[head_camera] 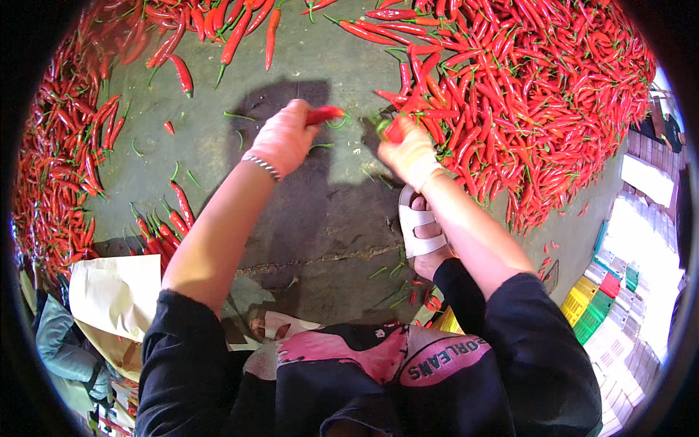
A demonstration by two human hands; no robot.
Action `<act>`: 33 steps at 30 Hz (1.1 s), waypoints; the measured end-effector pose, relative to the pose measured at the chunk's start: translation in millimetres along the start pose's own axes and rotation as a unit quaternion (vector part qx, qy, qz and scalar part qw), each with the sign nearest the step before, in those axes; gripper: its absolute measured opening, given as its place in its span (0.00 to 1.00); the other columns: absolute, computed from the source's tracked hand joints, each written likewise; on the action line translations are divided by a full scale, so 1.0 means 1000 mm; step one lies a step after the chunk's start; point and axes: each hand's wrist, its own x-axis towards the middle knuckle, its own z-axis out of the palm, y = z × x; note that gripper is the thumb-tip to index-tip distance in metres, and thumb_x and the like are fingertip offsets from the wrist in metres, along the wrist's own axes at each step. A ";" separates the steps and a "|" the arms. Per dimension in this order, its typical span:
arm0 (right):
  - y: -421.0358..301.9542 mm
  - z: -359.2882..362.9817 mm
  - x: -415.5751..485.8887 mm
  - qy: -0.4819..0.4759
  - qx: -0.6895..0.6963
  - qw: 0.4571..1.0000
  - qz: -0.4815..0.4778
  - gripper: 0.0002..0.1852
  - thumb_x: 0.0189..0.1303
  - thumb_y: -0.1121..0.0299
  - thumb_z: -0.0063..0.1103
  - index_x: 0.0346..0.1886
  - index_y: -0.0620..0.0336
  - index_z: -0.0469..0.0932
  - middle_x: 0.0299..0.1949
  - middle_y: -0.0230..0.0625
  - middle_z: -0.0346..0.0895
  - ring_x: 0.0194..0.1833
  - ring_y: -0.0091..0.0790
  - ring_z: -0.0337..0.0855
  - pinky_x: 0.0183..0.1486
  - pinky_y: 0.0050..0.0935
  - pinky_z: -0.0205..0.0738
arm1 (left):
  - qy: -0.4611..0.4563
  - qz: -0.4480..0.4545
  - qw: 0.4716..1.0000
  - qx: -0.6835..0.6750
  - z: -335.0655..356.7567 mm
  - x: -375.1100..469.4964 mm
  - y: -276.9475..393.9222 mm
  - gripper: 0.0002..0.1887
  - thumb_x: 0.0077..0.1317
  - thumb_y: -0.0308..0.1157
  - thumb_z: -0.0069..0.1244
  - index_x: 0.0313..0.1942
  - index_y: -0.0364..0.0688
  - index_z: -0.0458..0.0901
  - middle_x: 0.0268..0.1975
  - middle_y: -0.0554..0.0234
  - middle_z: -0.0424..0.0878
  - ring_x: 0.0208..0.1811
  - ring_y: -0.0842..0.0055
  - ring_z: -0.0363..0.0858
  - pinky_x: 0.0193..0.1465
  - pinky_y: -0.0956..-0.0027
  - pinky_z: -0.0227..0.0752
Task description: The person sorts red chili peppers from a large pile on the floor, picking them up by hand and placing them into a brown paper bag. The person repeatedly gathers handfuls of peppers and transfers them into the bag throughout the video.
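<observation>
My left hand (284, 136), in what looks like a thin pale glove, grips a red chilli pepper (326, 114) whose end points right. At that tip a thin green curl, apparently a stem, shows. Close by on the right, my right hand (409, 150), gloved likewise, is closed around red chilli (392, 130) with blurred green at its end; how many pods it holds I cannot tell. Just beyond that hand rises a large heap of red chillies (535, 109) with green stems. Under my hands is the grey concrete floor (207, 131), with loose green stems (322, 146) on it.
More chillies (65, 147) lie along the left, and others (235, 38) at the top. Several chillies (164, 229) sit beside a pale paper sheet (117, 295). My sandalled foot (423, 226) stands below my right hand. Stacked plastic crates (592, 311) are at far right; someone's sleeve (68, 349) shows lower left.
</observation>
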 end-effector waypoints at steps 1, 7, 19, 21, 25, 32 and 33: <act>0.009 0.000 -0.004 -0.066 -0.130 0.988 -0.046 0.18 0.49 0.68 0.64 0.46 0.57 0.77 0.37 0.49 0.82 0.41 0.50 0.84 0.47 0.42 0.76 | 0.044 0.014 0.998 -0.044 0.001 -0.007 -0.015 0.14 0.67 0.33 0.55 0.47 0.36 0.73 0.37 0.48 0.83 0.42 0.55 0.84 0.44 0.56 0.76; 0.044 -0.061 0.045 0.171 -0.301 0.917 -0.200 0.14 0.48 0.61 0.66 0.39 0.53 0.80 0.43 0.45 0.81 0.49 0.52 0.80 0.55 0.48 0.72 | -0.004 -0.132 0.822 -0.554 -0.009 -0.040 -0.038 0.09 0.70 0.29 0.51 0.48 0.42 0.73 0.40 0.64 0.80 0.38 0.73 0.82 0.42 0.67 0.78; -0.063 0.068 0.062 0.114 -0.083 0.982 -0.127 0.24 0.41 0.62 0.76 0.46 0.52 0.82 0.70 0.41 0.63 0.68 0.51 0.60 0.72 0.37 0.58 | 0.133 -0.194 0.759 -0.607 -0.029 -0.079 -0.070 0.09 0.69 0.31 0.54 0.47 0.44 0.76 0.35 0.67 0.80 0.33 0.74 0.82 0.34 0.68 0.77; -0.090 0.086 0.049 0.095 -0.097 0.980 -0.146 0.24 0.42 0.63 0.76 0.46 0.52 0.82 0.70 0.43 0.62 0.68 0.53 0.60 0.72 0.38 0.60 | 0.154 -0.187 0.767 -0.594 -0.036 -0.085 -0.079 0.09 0.68 0.31 0.54 0.47 0.44 0.76 0.34 0.67 0.80 0.32 0.75 0.82 0.33 0.70 0.76; -0.106 0.084 0.041 -0.103 0.208 0.965 -0.122 0.23 0.45 0.70 0.72 0.48 0.60 0.80 0.57 0.38 0.77 0.55 0.37 0.78 0.62 0.31 0.70 | 0.198 -0.218 0.780 -0.552 -0.056 -0.095 -0.091 0.10 0.67 0.30 0.55 0.46 0.44 0.77 0.33 0.68 0.80 0.31 0.76 0.82 0.31 0.70 0.74; -0.064 -0.001 0.048 -0.169 0.570 0.804 0.011 0.15 0.53 0.79 0.56 0.46 0.59 0.75 0.56 0.42 0.78 0.48 0.41 0.83 0.47 0.46 0.83 | 0.179 -0.231 0.941 -0.172 -0.052 -0.080 -0.126 0.21 0.56 0.42 0.63 0.45 0.38 0.81 0.38 0.50 0.86 0.41 0.61 0.85 0.49 0.62 0.76; -0.050 -0.006 0.049 -0.129 0.527 0.840 -0.011 0.13 0.53 0.78 0.56 0.43 0.59 0.76 0.59 0.46 0.77 0.48 0.45 0.84 0.53 0.46 0.81 | 0.177 -0.209 0.954 -0.126 -0.049 -0.068 -0.115 0.22 0.55 0.43 0.63 0.44 0.38 0.82 0.37 0.50 0.86 0.41 0.62 0.85 0.48 0.62 0.77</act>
